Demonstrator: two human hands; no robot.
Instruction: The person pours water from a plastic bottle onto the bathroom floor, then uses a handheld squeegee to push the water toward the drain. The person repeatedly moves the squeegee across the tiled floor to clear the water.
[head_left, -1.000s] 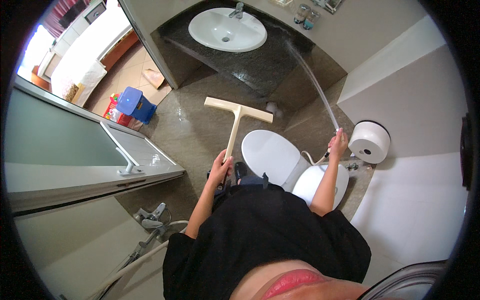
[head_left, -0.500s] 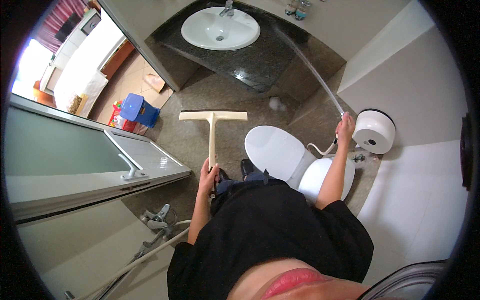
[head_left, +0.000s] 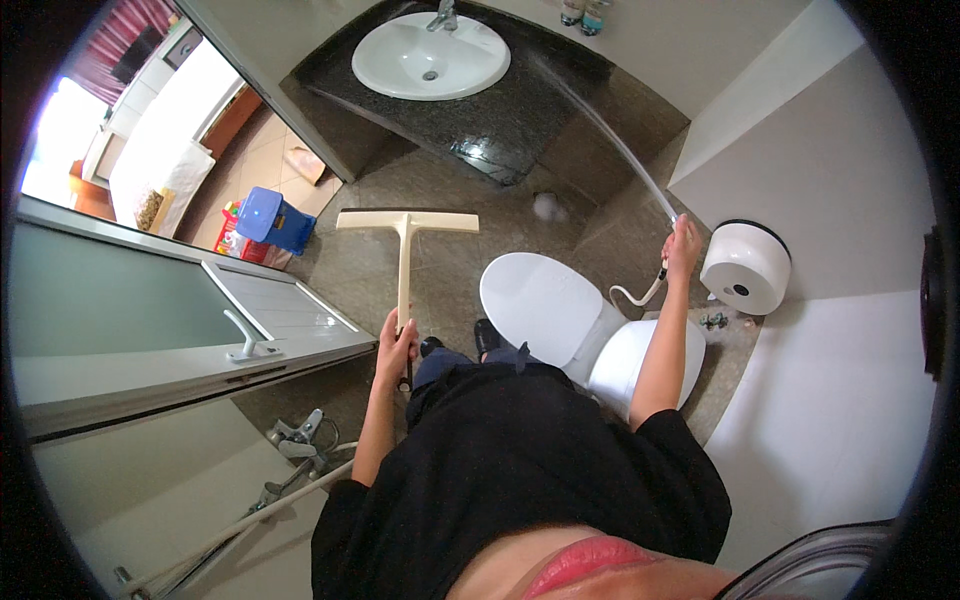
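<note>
My left hand [head_left: 397, 347] is wrapped round the handle of a cream T-shaped squeegee [head_left: 405, 262], its wide head pointing away from me above the floor. Out to the right, my right hand [head_left: 683, 247] grips a bidet sprayer, mostly hidden by the fingers, with a white hose [head_left: 636, 299] looping below it. A jet of water [head_left: 610, 132] shoots from it toward the dark stone counter [head_left: 477, 130], which looks wet and shiny. Set in that counter is a white oval sink [head_left: 385, 65] with a chrome tap [head_left: 443, 16].
A white toilet [head_left: 540, 303] with its lid down stands right of my feet. A paper dispenser [head_left: 745, 266] hangs on the right wall. At left are an open door [head_left: 180, 345], shower fittings [head_left: 297, 437] and, beyond the doorway, a blue bin [head_left: 275, 218]. Glasses [head_left: 592, 17] sit high on the far wall.
The squeegee and my left hand have shifted slightly left. My right hand has moved a little, and the water still streams toward the counter. The whole view has shifted slightly.
</note>
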